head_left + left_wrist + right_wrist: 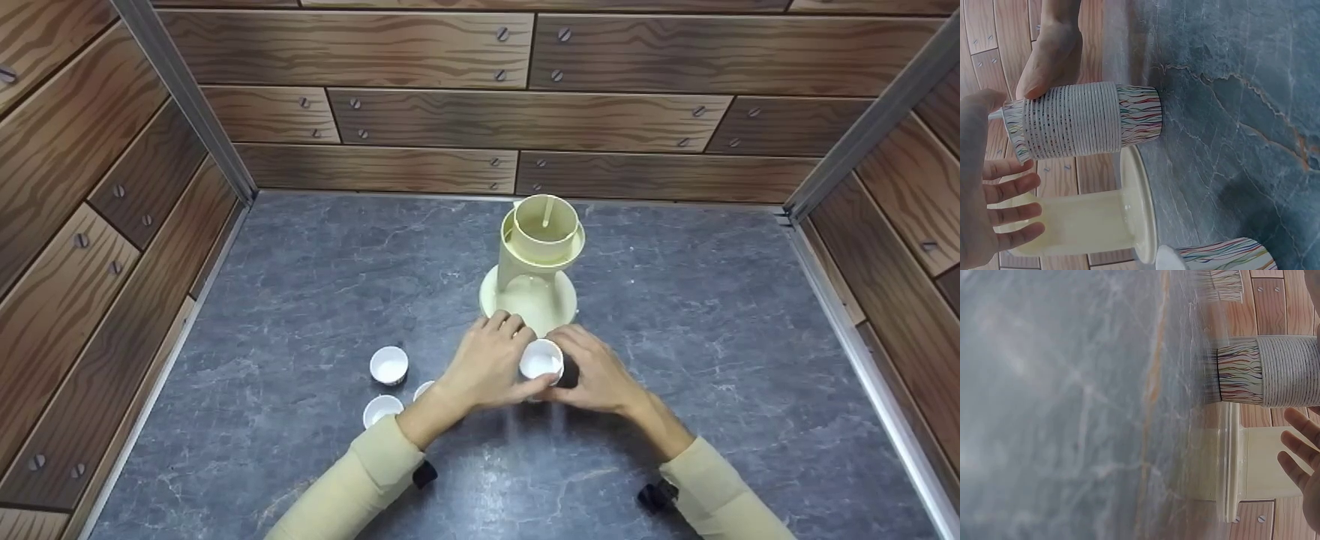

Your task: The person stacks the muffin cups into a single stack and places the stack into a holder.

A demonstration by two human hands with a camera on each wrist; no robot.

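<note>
A tall stack of paper cups [1072,121] with coloured wavy lines stands upright on the grey surface, between both hands. My left hand [487,364] pinches the top paper cup [1015,129] at its rim between thumb and forefinger; that cup sits slightly raised from the others. Its other fingers are spread. The right hand [596,375] grips the stack near its upper end, thumb on the near side, with several fingers [1300,444] held out. Just beyond the hands is a cream plastic stand [534,304] with a round base and an open cylinder on top.
Single paper cups stand left of the hands: one white cup [389,366] farther off, another cup [382,411] nearer, and a third, partly hidden behind the left wrist. Wood-patterned walls [435,120] with metal edging enclose the grey marbled surface [712,360].
</note>
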